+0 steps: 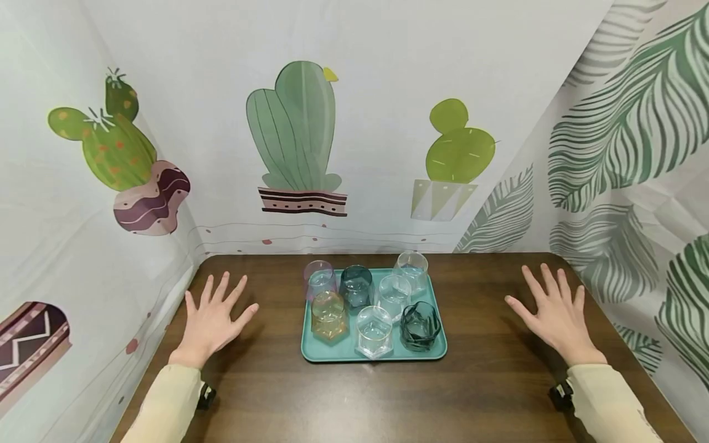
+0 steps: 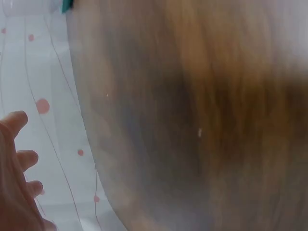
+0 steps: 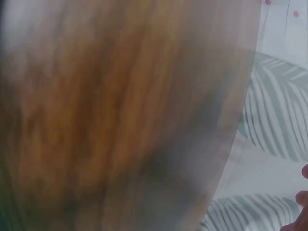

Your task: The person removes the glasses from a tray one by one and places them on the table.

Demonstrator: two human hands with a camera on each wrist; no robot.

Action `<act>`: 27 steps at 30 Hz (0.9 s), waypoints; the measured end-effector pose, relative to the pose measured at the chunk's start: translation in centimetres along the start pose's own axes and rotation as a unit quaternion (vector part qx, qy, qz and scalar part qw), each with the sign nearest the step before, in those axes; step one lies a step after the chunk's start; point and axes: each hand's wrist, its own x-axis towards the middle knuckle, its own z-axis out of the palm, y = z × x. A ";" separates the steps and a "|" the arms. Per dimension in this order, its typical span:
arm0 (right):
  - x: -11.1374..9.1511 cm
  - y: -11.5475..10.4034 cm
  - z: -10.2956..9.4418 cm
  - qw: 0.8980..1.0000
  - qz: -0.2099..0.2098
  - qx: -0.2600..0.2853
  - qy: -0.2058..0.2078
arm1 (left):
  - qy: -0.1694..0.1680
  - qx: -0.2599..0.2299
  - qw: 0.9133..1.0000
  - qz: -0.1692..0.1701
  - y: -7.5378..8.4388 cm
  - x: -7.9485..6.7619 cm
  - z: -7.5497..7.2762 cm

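Observation:
My left hand [image 1: 210, 320] is held with fingers spread over the left side of the table, holding nothing. On the opposite side, my right hand [image 1: 556, 317] is spread the same way, also bare. Between them lies a teal tray [image 1: 344, 352] bearing several drinking glasses. An amber glass [image 1: 329, 317], a clear angular glass [image 1: 373, 332] and a dark faceted glass [image 1: 420, 326] stand in front. Behind are a purple-tinted glass [image 1: 319, 280], a dark blue-grey glass [image 1: 356, 288] and two clear glasses, one in the middle [image 1: 394, 296], one at the back right corner [image 1: 412, 271].
The brown wooden table [image 1: 365, 406] has rounded far corners. White cloth [image 1: 382, 123] printed with cacti and leaves hangs behind it and at both sides. Each wrist wears a dark strap device below the hand. In both wrist views the tabletop is blurred.

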 end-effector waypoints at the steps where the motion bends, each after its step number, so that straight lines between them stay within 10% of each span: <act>1: 0.0 -0.2 0.0 1.000 -0.003 0.005 0.003 | 0.000 -0.009 1.000 0.001 0.2 -0.1 0.1; 16: -1.0 -6.0 0.4 0.993 -0.056 0.095 0.043 | 0.002 -0.193 0.981 0.011 5.8 -2.4 1.7; 27: -2.2 -10.5 1.1 0.985 -0.069 0.156 0.011 | -0.008 -0.351 0.936 -0.039 9.5 -3.2 3.3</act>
